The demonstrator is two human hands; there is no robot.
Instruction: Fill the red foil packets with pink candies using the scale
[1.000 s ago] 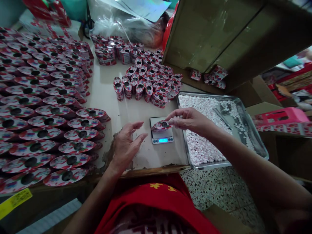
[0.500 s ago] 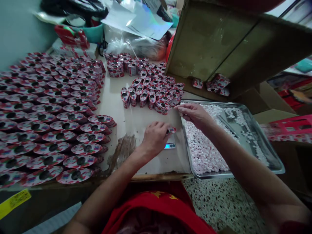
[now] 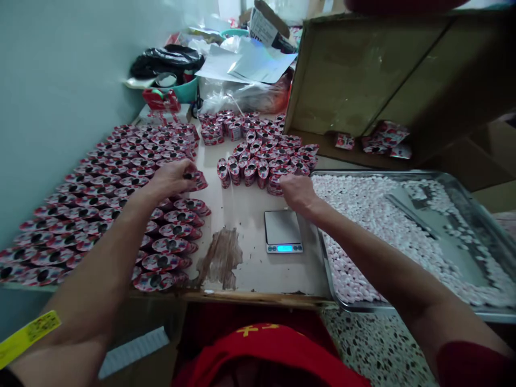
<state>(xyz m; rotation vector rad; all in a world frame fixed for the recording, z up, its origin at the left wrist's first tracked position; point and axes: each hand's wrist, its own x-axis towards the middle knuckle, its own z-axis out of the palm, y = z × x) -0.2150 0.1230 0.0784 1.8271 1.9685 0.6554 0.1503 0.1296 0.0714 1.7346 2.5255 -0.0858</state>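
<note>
My left hand (image 3: 171, 178) is closed on a small red-and-white printed box (image 3: 198, 181), held just above the right edge of the rows of filled boxes (image 3: 100, 204) on the left of the table. My right hand (image 3: 297, 194) is curled, knuckles up, at the near edge of the cluster of empty upright boxes (image 3: 262, 161); what its fingers hold, if anything, is hidden. A small digital scale (image 3: 282, 231) with a lit blue display sits bare between my hands. On the right, a metal tray (image 3: 475, 212) holds small white-pink candies (image 3: 363, 209).
A large open cardboard box (image 3: 363, 80) lies on its side behind the tray with a few small boxes inside. Plastic bags, papers and a teal bowl (image 3: 187, 91) crowd the back. A worn brown patch (image 3: 220, 258) marks the tabletop near the front edge. A wall stands at left.
My left hand took the box off the scale and carried it left to the rows. My right hand moved from the tray edge to the cluster of empty boxes. The camera tilted up.
</note>
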